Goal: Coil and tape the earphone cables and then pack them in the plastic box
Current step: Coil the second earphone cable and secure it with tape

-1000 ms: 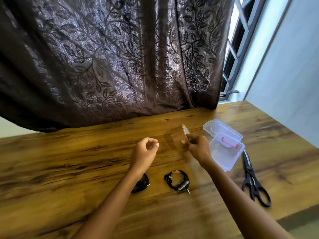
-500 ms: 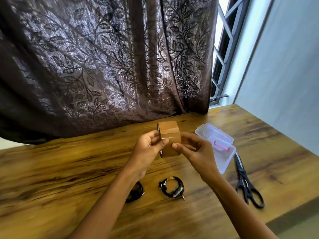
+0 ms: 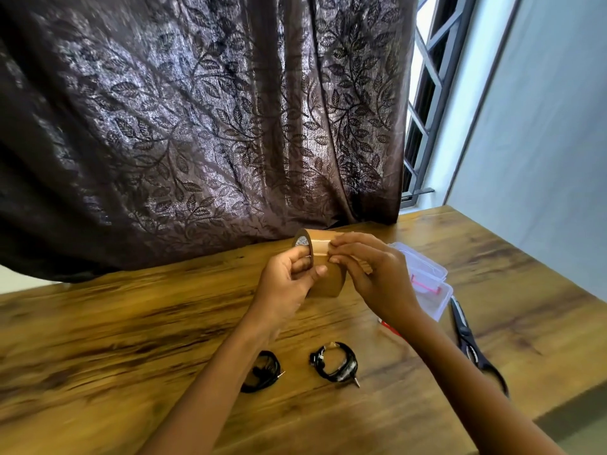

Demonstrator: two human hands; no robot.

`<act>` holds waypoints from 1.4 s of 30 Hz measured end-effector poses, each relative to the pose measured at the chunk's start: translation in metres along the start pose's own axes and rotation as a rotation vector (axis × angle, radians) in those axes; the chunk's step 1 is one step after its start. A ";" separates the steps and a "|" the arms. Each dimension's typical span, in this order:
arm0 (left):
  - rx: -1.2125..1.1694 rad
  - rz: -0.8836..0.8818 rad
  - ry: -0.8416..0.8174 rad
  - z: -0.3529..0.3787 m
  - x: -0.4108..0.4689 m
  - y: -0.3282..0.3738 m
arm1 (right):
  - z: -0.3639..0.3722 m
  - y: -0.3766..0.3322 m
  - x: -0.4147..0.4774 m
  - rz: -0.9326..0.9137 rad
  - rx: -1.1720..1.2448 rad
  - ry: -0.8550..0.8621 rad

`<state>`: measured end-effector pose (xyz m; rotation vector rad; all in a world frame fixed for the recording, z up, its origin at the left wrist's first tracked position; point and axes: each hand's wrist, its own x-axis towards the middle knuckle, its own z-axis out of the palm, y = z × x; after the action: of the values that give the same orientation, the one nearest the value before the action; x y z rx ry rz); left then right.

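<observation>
1. The left hand (image 3: 287, 290) holds the tape (image 3: 328, 282), a brown roll, up off the bench (image 3: 131, 339). Its fingers (image 3: 300, 266) are curled into the core and the thumb presses on the outer face, so they are clamped on the roll.
2. The right hand (image 3: 374, 277) meets the roll from the other side. Its fingers (image 3: 335, 257) are drawn together and pinch at the top of the outer layer.
3. Two black earphone coils lie on the bench below the hands. The left coil (image 3: 262, 372) is partly hidden by the left forearm, and its plug points right. The right coil (image 3: 335, 361) lies just beside it, apart from it, its plug pointing down and right.
4. The box (image 3: 433, 303), clear plastic with a pink clasp, rests on the bench behind the right hand, which partly hides it. Neither coil is in it.
5. Black scissors (image 3: 469, 346) lie just right of the box, handles toward the person.
6. A dark leaf-patterned curtain (image 3: 197, 126) hangs behind the bench.
</observation>
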<state>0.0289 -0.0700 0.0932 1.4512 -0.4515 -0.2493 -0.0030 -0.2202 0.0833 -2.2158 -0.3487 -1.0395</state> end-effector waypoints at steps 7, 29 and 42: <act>0.057 0.027 -0.035 -0.008 -0.003 -0.004 | 0.007 -0.019 0.003 -0.020 -0.203 -0.106; 0.223 -0.023 0.025 -0.023 -0.014 -0.021 | -0.015 -0.010 0.035 0.202 -0.012 -0.518; -0.145 -0.275 -0.246 -0.012 -0.003 -0.001 | -0.027 -0.018 0.034 0.194 0.030 -0.665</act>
<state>0.0317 -0.0584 0.0908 1.3432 -0.4219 -0.6732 -0.0054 -0.2263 0.1303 -2.4584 -0.4155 -0.1695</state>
